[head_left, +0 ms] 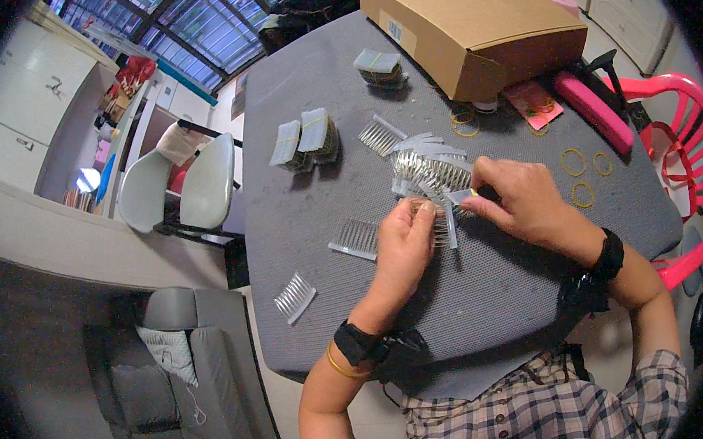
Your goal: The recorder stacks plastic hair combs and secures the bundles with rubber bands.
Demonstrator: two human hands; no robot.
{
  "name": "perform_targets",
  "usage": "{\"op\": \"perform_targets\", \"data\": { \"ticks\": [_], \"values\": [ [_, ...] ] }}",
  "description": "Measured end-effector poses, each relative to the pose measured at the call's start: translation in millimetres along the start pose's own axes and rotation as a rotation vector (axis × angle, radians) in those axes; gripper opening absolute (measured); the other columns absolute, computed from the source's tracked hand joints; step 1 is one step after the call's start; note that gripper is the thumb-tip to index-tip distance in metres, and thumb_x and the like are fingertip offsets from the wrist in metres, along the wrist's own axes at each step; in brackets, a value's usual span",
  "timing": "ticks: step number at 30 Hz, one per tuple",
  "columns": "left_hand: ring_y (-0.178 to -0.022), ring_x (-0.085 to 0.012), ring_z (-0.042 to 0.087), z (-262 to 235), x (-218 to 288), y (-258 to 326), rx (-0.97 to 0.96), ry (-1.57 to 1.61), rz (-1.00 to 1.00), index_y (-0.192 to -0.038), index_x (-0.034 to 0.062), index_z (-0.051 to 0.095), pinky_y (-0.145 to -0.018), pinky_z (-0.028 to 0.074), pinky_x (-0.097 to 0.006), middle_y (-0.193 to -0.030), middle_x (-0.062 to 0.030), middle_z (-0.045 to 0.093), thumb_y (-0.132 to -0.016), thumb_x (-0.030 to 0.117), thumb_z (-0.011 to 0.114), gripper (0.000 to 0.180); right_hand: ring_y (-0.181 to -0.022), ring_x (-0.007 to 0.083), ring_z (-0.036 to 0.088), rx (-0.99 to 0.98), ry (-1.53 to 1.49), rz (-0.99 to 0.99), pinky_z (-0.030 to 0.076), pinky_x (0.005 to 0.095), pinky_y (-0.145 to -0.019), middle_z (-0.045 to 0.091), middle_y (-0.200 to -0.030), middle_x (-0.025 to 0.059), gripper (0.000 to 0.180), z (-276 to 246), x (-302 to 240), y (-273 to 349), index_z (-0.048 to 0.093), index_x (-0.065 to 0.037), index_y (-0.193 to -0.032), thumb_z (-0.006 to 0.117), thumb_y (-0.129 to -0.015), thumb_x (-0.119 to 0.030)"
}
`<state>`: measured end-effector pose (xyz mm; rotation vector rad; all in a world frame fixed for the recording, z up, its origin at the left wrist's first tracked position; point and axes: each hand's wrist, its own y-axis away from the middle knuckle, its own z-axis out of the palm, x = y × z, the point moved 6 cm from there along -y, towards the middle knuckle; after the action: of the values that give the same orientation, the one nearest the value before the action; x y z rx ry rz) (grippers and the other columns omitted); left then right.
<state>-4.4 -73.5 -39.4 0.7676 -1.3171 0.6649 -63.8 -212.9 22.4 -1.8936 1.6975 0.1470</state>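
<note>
My left hand [405, 244] is closed on a clear hair comb [443, 230], its thin metal teeth showing beside the thumb. Close to it, my right hand [519, 202] pinches a small pale piece [460, 197] between thumb and forefinger; its kind is hard to make out. Just beyond both hands lies a loose heap of hair combs [426, 164]. Another comb [355, 237] rests by the left hand's knuckles, partly hidden, and a single comb [295, 297] lies near the table's left edge. Several yellow rubber bands [573, 161] are scattered right of my right hand.
Banded comb stacks [317, 131] stand at the left, with another stack [379, 67] farther back. A large cardboard box [476, 20] fills the grey table's [310, 214] far right. Beside it lie a pink card [534, 104] and a long pink case [595, 112]. A pink chair [695, 122] stands right.
</note>
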Motion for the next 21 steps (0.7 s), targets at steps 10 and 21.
{"op": "perform_targets", "data": {
  "ticks": [10,21],
  "values": [
    [-0.044,-0.0005,0.034,1,3,0,0.036,0.099,-0.03,-0.088,0.0023,0.051,-0.039,0.026,-0.017,-0.058,0.0067,0.044,-0.09,0.019,0.044,0.018,-0.063,0.031,0.057,-0.08,-0.065,-0.022,0.042,0.0408,-0.052,0.057,-0.068,0.0117,0.032,6,-3,3,0.048,-0.007,-0.08,0.056,-0.078,-0.038],
    [-0.045,-0.0004,0.034,3,7,2,0.027,0.068,-0.049,-0.09,0.0022,0.051,-0.039,0.027,-0.017,-0.06,0.0062,0.045,-0.09,0.019,0.043,0.019,-0.064,0.0302,0.056,0.029,-0.035,0.017,0.042,0.0399,-0.053,0.056,-0.068,0.0113,0.031,1,8,1,0.048,-0.007,-0.079,0.057,-0.077,-0.037]
  ]
}}
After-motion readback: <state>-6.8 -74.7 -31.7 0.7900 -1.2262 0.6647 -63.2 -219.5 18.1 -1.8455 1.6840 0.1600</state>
